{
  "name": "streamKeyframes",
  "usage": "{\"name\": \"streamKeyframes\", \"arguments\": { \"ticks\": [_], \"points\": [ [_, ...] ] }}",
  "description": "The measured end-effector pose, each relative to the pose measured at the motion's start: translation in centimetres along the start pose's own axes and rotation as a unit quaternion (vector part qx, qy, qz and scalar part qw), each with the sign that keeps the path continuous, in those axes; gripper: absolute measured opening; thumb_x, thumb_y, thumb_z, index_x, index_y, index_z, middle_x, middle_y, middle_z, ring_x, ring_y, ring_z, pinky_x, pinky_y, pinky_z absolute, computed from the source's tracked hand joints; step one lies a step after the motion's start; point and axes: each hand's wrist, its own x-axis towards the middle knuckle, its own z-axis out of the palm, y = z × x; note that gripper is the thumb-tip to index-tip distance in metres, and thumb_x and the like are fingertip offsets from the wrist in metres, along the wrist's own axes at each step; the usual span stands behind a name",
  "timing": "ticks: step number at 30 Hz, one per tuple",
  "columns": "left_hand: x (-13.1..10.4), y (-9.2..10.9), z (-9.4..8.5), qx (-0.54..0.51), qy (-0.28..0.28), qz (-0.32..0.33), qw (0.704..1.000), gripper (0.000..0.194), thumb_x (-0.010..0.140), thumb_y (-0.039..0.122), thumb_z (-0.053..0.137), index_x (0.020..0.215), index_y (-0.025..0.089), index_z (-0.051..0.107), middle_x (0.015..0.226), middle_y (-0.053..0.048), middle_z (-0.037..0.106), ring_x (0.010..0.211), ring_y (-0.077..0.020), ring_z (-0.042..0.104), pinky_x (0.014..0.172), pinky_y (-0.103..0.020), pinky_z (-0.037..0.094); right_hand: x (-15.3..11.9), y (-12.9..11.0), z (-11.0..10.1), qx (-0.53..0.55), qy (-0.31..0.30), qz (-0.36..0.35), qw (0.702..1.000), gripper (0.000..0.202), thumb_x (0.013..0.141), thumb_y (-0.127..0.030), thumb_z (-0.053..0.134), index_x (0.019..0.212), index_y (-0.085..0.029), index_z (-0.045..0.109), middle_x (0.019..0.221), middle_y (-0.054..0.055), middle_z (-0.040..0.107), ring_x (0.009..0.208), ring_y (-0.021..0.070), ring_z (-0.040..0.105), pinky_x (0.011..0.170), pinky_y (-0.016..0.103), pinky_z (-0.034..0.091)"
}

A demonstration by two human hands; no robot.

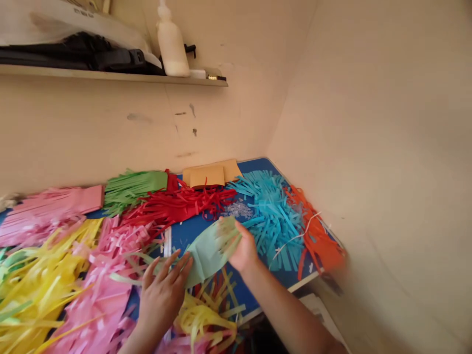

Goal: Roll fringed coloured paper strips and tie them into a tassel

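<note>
A pale green fringed tissue paper (pixel 206 253) stretches between my hands above the blue table, with a crease across its plain middle. My right hand (pixel 244 248) is closed on its far right end, where cut strips show blurred by the fingers. My left hand (pixel 164 290) has its fingers over the left end, with strips trailing out to the left; its thumb is hidden. Below the paper lies a tangle of yellow strips (pixel 201 314). Just beyond my right hand are small pale scraps (pixel 239 209) and blue fringed paper (pixel 275 216).
Red (pixel 173 204), green (pixel 136 189), pink (pixel 106 275) and yellow fringed papers (pixel 44 280) cover the table's left and back. Orange fringed paper (pixel 324 246) hangs at the right edge, near a white string (pixel 297 237). Brown envelopes (pixel 210 174) lie against the wall. A shelf above holds a white bottle (pixel 172 46).
</note>
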Motion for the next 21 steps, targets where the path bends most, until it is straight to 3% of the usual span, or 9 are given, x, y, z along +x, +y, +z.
{"name": "streamKeyframes", "arguments": {
  "ticks": [3, 4, 6, 8, 10, 12, 14, 17, 21],
  "points": [
    [1.1, 1.0, 2.2, -0.008, -0.059, 0.035, 0.998, 0.045, 0.077, 0.009, 0.047, 0.109, 0.029, 0.072, 0.121, -0.001, 0.072, 0.12, -0.0243, 0.061, 0.117, -0.047, 0.021, -1.8, -6.9, -2.3, -0.162, 0.132, -0.161, 0.965, 0.037, 0.072, -0.03, 0.071, 0.106, -0.017, 0.062, 0.105, 0.01, 0.071, 0.107, 0.0258, 0.064, 0.092, 0.041, 0.052],
    [1.1, 1.1, 2.7, -0.007, -0.078, 0.045, 0.996, 0.045, 0.075, 0.009, 0.049, 0.109, 0.029, 0.072, 0.12, -0.002, 0.073, 0.118, -0.0247, 0.063, 0.116, -0.048, 0.021, -2.8, -8.4, -2.9, -0.235, 0.192, -0.27, 0.914, 0.043, 0.073, -0.031, 0.071, 0.112, -0.019, 0.06, 0.113, 0.01, 0.069, 0.113, 0.0261, 0.061, 0.097, 0.043, 0.049],
    [1.0, 1.2, 3.3, 0.002, -0.099, 0.06, 0.993, 0.047, 0.071, 0.01, 0.054, 0.111, 0.028, 0.071, 0.119, -0.003, 0.073, 0.114, -0.0268, 0.065, 0.115, -0.051, 0.022, -5.0, -9.1, -3.5, -0.415, 0.224, -0.465, 0.749, 0.053, 0.075, -0.034, 0.073, 0.124, -0.022, 0.057, 0.13, 0.011, 0.061, 0.126, 0.0268, 0.053, 0.107, 0.046, 0.041],
    [0.8, 1.4, 3.3, 0.012, -0.094, 0.075, 0.993, 0.047, 0.07, 0.012, 0.056, 0.112, 0.027, 0.07, 0.12, -0.006, 0.072, 0.112, -0.0294, 0.065, 0.113, -0.055, 0.022, -6.8, -7.1, -3.7, -0.615, 0.071, -0.502, 0.604, 0.057, 0.075, -0.034, 0.075, 0.129, -0.025, 0.057, 0.139, 0.01, 0.056, 0.13, 0.0284, 0.05, 0.114, 0.05, 0.032],
    [0.9, 1.7, 2.9, 0.012, -0.073, 0.086, 0.994, 0.045, 0.072, 0.014, 0.056, 0.114, 0.026, 0.069, 0.12, -0.007, 0.072, 0.11, -0.0297, 0.066, 0.113, -0.055, 0.022, -7.6, -3.7, -3.6, -0.739, -0.146, -0.4, 0.522, 0.06, 0.075, -0.033, 0.076, 0.132, -0.028, 0.057, 0.142, 0.01, 0.054, 0.13, 0.0305, 0.051, 0.118, 0.055, 0.022],
    [1.5, 2.2, 2.2, 0.0, -0.054, 0.093, 0.994, 0.045, 0.073, 0.013, 0.054, 0.115, 0.024, 0.067, 0.119, -0.007, 0.073, 0.108, -0.0276, 0.067, 0.113, -0.053, 0.022, -7.2, -0.4, -3.3, -0.769, -0.236, -0.326, 0.496, 0.057, 0.081, -0.027, 0.07, 0.135, -0.03, 0.055, 0.142, 0.009, 0.054, 0.13, 0.029, 0.052, 0.119, 0.057, 0.015],
    [2.1, 2.3, 1.6, -0.009, -0.039, 0.087, 0.995, 0.049, 0.073, 0.009, 0.05, 0.117, 0.023, 0.066, 0.118, -0.007, 0.073, 0.106, -0.0252, 0.068, 0.114, -0.051, 0.023, -6.0, 1.3, -3.1, -0.772, -0.207, -0.332, 0.501, 0.043, 0.089, -0.018, 0.059, 0.13, -0.031, 0.06, 0.135, 0.007, 0.061, 0.126, 0.0251, 0.056, 0.119, 0.055, 0.015],
    [2.5, 1.2, 1.3, 0.001, -0.032, 0.064, 0.997, 0.058, 0.072, 0.001, 0.044, 0.122, 0.025, 0.063, 0.114, -0.005, 0.074, 0.102, -0.0225, 0.069, 0.112, -0.05, 0.025, -4.3, 1.0, -3.2, -0.772, -0.194, -0.368, 0.48, 0.034, 0.094, -0.012, 0.05, 0.116, -0.032, 0.067, 0.122, 0.004, 0.069, 0.119, 0.0213, 0.062, 0.118, 0.051, 0.019],
    [0.8, -2.1, 0.7, 0.075, -0.034, 0.008, 0.997, 0.05, 0.081, 0.006, 0.045, 0.121, 0.03, 0.064, 0.105, -0.003, 0.077, 0.101, -0.026, 0.068, 0.105, -0.052, 0.033, -4.0, -0.2, -3.9, -0.784, -0.285, -0.373, 0.406, 0.031, 0.093, -0.012, 0.051, 0.114, -0.028, 0.067, 0.124, 0.006, 0.068, 0.12, 0.0221, 0.061, 0.114, 0.05, 0.025]
  ]
}}
